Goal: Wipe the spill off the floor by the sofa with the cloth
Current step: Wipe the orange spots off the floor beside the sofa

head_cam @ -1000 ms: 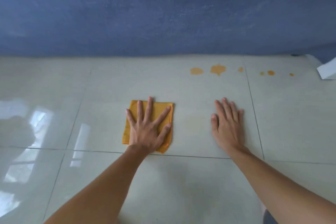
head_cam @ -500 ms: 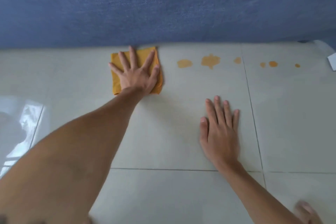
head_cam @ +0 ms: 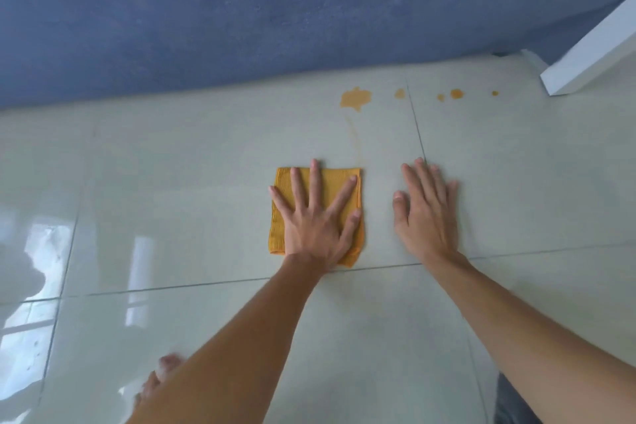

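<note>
A folded orange cloth (head_cam: 325, 179) lies flat on the pale tiled floor (head_cam: 206, 182). My left hand (head_cam: 316, 217) presses down on it with fingers spread. Just to its right, my right hand (head_cam: 426, 210) rests flat on the bare tile, fingers together, holding nothing. The spill is orange liquid near the sofa's base: one larger blotch (head_cam: 356, 98) beyond the cloth, then a few small drops (head_cam: 456, 93) trailing to the right. A faint orange streak (head_cam: 354, 138) runs from the blotch toward the cloth.
The blue sofa (head_cam: 275, 10) fills the far side. A white furniture part (head_cam: 592, 52) slants down at the far right, close to the last drop. Window glare lies on the tiles at left. My toes (head_cam: 165, 372) show bottom left.
My left hand slid the cloth up to the sofa's base, then dragged it back toward me. The leftmost blotch is gone and a faint streak is left. The right hand stayed put.
</note>
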